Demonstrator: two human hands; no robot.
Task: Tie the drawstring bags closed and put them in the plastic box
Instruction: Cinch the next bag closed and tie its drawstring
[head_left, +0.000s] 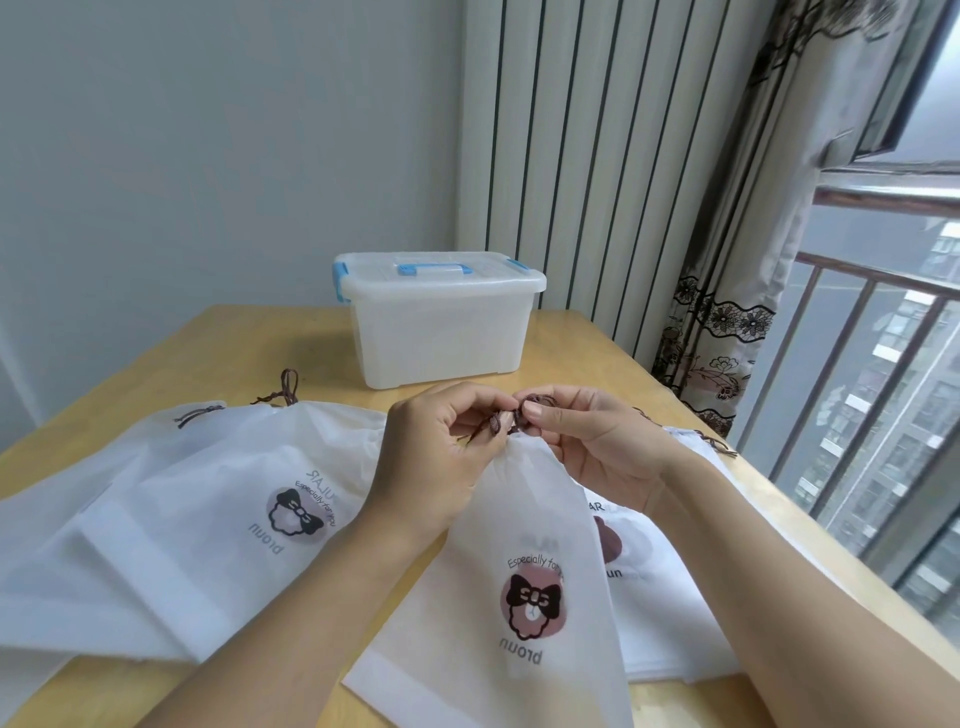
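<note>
At the near edge of the wooden table (322, 343), the person holds the gathered neck of a white drawstring bag (524, 545) up between both hands, so the cord ends are free to be worked while the printed body of the bag trails down toward the viewer. The left hand (441, 457) has its fingers curled round the brown drawstring (506, 418) and the bunched fabric just below it, which keeps the mouth cinched. The right hand (597, 447) pinches the cord from the other side with thumb and forefinger, apparently forming or tightening the knot. How far the knot has got cannot be told; the fingers hide it. Two more bags lie flat on the table, one to the left (208, 493) with its cord loose at the far edge, one to the right (654, 587) partly under the held bag, seemingly waiting their turn. The plastic box (439, 322) stands well apart at the far side, its lid on and blue clasps down, so it will need opening before any bag goes in
</note>
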